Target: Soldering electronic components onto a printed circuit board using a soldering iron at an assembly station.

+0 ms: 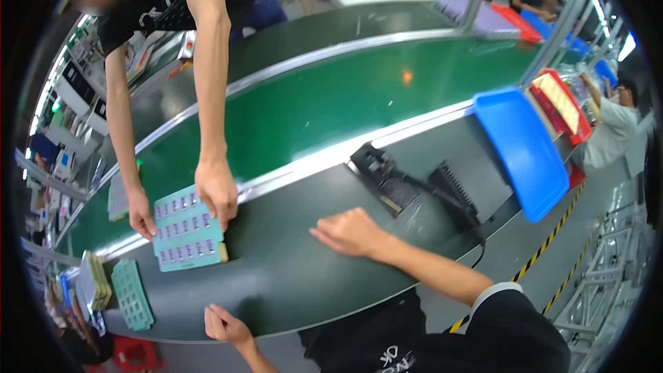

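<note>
My left hand (pixel 228 324) is at the near edge of the dark work table (pixel 290 283), fingers curled in, nothing visible in them. My right hand (pixel 352 231) hovers over the middle of the table, its fingers folded together and pointing left; no object shows in it. Across from me, a co-worker's two hands (pixel 215 190) hold a teal panel (pixel 186 228) with rows of small purple-and-silver parts. A yellowish edge shows at that panel's lower right corner. Nearest my left hand lies another teal panel (pixel 131 295) with rows of openings.
Yellow-edged boards (pixel 94 282) are stacked at the left. Right of my right hand are a black device (pixel 383 179) with a cable, a dark toothed-edge box (pixel 476 186) and a blue tray (pixel 521 152). A green belt (pixel 331 97) runs behind a metal rail.
</note>
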A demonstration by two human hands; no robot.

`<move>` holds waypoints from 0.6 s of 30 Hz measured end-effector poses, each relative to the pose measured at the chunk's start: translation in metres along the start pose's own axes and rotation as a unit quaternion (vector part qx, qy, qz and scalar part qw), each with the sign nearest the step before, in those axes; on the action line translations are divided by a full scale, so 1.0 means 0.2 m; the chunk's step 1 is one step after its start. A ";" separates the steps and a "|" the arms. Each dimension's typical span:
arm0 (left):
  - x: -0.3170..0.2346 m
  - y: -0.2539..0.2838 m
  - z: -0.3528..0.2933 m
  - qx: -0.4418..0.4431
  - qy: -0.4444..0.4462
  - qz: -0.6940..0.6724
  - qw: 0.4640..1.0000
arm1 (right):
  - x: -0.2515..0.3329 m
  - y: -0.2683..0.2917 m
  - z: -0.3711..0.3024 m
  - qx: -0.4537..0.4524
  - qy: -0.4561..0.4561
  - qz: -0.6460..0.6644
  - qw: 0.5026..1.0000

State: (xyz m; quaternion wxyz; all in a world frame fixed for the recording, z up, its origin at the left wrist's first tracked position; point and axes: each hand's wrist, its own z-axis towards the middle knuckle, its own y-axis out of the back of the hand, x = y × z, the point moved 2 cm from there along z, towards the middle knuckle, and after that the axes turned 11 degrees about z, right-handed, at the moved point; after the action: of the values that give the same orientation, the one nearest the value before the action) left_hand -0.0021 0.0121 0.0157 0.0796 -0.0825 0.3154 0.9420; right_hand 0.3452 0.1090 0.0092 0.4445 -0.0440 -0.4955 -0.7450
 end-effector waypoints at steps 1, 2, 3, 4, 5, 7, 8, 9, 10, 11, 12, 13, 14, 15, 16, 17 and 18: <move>0.04 0.04 0.01 -0.007 0.065 0.034 0.997 | 0.02 0.01 0.01 0.013 -0.024 -0.002 1.000; -0.01 0.08 0.04 -0.052 0.143 -0.014 0.988 | 0.05 0.01 0.02 0.019 -0.023 0.020 0.999; -0.32 0.07 -0.14 -0.037 0.248 -0.038 0.967 | -0.11 0.30 -0.12 0.056 -0.004 0.004 0.998; -0.11 -0.10 0.09 -0.056 0.277 -0.072 0.957 | -0.19 0.22 0.17 0.011 0.019 -0.003 1.000; 0.06 -0.22 0.39 -0.081 0.257 -0.124 0.955 | -0.23 0.17 0.46 -0.028 0.026 -0.005 0.999; 0.10 -0.30 0.44 -0.121 0.261 -0.128 0.949 | -0.30 0.12 0.47 -0.024 0.019 -0.004 1.000; 0.17 -0.28 0.45 -0.114 0.270 -0.098 0.951 | -0.31 0.14 0.47 -0.022 0.021 0.000 1.000; 0.25 -0.24 0.40 -0.098 0.321 -0.105 0.936 | -0.29 0.12 0.41 -0.011 0.012 0.011 1.000; 0.38 -0.23 0.36 -0.049 0.338 -0.082 0.936 | -0.29 0.12 0.40 -0.006 0.008 0.017 1.000; 0.48 -0.23 0.33 -0.024 0.368 -0.097 0.924 | -0.27 0.12 0.39 -0.007 0.005 0.027 1.000; 0.56 -0.24 0.29 0.024 0.395 -0.111 0.912 | -0.25 0.12 0.36 0.008 -0.002 0.026 1.000; 0.56 -0.27 0.31 0.052 0.413 -0.150 0.897 | -0.26 0.12 0.35 0.019 -0.006 0.020 1.000; 0.65 -0.30 0.32 0.108 0.386 -0.181 0.898 | -0.26 0.11 0.34 0.017 -0.006 0.027 0.999; 0.71 -0.35 0.35 0.141 0.384 -0.198 0.891 | -0.26 0.10 0.34 0.025 0.000 0.033 0.999; 0.69 -0.38 0.42 0.156 0.377 -0.190 0.893 | -0.26 0.09 0.33 0.020 -0.005 0.034 0.999; 0.66 -0.42 0.50 0.172 0.369 -0.185 0.895 | -0.26 0.10 0.32 0.015 -0.012 0.032 0.999; 0.68 -0.47 0.54 0.207 0.392 -0.212 0.871 | -0.26 0.12 0.31 0.022 -0.006 0.032 0.999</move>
State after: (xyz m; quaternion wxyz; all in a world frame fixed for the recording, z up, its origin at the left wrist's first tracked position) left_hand -0.1275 0.1643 0.0177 0.1629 -0.4914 0.4836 0.7058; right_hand 0.3705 0.1868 0.0300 0.4662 -0.0549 -0.5127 -0.7189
